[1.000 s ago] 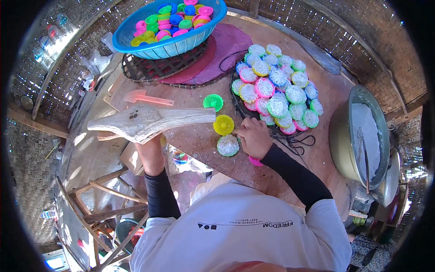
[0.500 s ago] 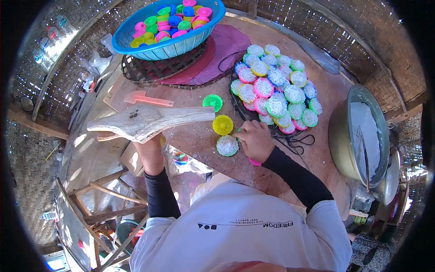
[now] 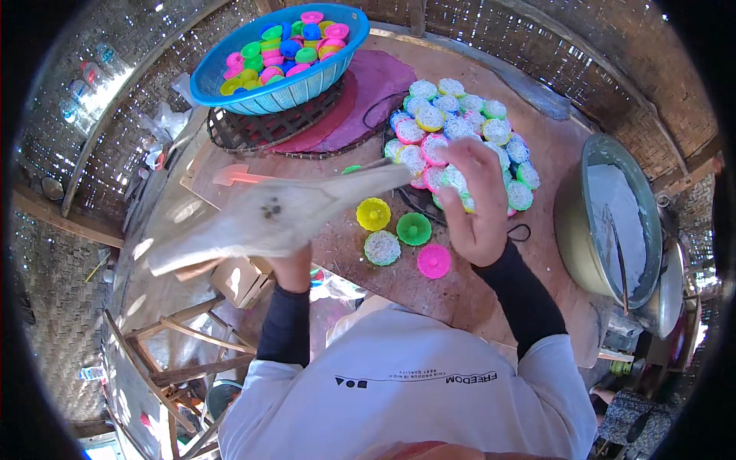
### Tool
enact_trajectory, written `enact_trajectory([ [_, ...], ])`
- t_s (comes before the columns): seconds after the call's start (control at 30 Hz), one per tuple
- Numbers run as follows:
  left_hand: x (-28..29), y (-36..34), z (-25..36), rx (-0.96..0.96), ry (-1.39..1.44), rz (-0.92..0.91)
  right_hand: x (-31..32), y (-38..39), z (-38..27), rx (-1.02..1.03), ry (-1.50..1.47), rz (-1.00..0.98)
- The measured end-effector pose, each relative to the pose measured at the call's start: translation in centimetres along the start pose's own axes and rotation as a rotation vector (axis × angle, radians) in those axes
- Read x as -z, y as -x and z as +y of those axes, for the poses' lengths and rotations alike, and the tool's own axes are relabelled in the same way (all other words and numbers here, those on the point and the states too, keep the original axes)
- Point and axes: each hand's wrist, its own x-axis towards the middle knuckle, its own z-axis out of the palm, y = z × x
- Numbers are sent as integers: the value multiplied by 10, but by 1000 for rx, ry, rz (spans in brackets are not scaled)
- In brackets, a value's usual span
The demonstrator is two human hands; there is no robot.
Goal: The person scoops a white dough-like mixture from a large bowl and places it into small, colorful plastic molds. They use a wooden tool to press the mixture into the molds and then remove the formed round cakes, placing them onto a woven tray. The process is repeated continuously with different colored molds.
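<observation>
Up from the table comes our right hand in the head view, leaving the loose cups and rising in front of the white-topped cups heaped at the far right! Our wooden piece has tilted too, its narrow end swinging over the far green cup until just a sliver shows.

We have our left hand under the wood at near left, gripping it from below, though most of those fingers are hidden behind it. On the right, our fingers are spread and curved, holding nothing, just beside the wood's narrow tip.

Down in the middle we've got four cups near one another: yellow farthest, the near green cup to its right, a white-filled cup nearer on the left, and a pink cup nearest, on the right.

Far left, we see a blue basket loaded with colourful cups, a pinkish-red flat tool lying nearer; far over on the right, a big metal basin holds something white.
</observation>
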Motion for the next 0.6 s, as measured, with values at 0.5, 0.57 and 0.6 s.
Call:
enact_trajectory([
  [0.5,-41,-79,172,-1048,-599,-650,11,-96,-17,-452,-628,-117],
  [0.57,-25,-77,178,-1105,-628,-702,31,-87,-37,-415,-567,-170],
  [0.6,-21,-75,170,-975,-644,-826,36,-80,-47,-393,-524,-179],
])
